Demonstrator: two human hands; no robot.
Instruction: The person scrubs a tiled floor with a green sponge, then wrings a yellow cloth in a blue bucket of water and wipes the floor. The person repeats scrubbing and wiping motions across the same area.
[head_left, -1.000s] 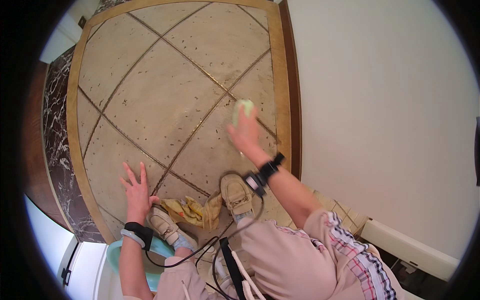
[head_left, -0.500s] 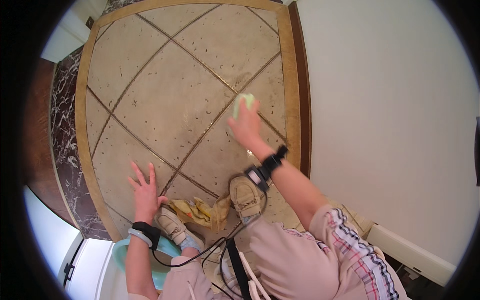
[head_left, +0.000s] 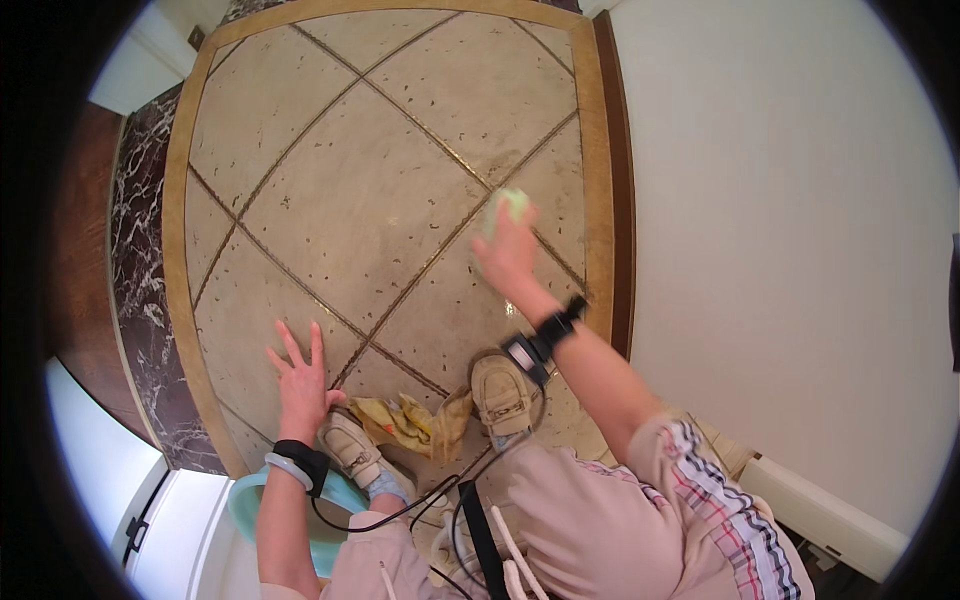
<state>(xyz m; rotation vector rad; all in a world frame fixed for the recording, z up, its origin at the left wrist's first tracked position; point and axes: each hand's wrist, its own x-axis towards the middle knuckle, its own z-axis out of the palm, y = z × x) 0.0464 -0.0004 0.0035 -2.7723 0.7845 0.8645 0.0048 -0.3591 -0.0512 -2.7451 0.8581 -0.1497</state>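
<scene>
Since the earlier shots the right hand [head_left: 508,250] has slid its pale green sponge [head_left: 508,206] a bit further up and over toward the brown border strip [head_left: 592,190], so the scrubbing is creeping along the beige stone floor tile [head_left: 360,200]. Fingers are curled down tight on that sponge, pressing it flat onto the tile right by a diagonal grout line. Left hand [head_left: 300,375] is empty, fingers spread wide, palm planted on the floor as a prop. Person's crouched, beige loafers [head_left: 503,392] either side of a crumpled yellow cloth [head_left: 410,422] lying on the tile, and a light teal basin [head_left: 250,500] sits down by the left wrist. Looks to me like mid-scrub on this tile; next stroke probably needs steady downward pressure and weight kept on that braced hand, maybe the cloth for wiping up after.
</scene>
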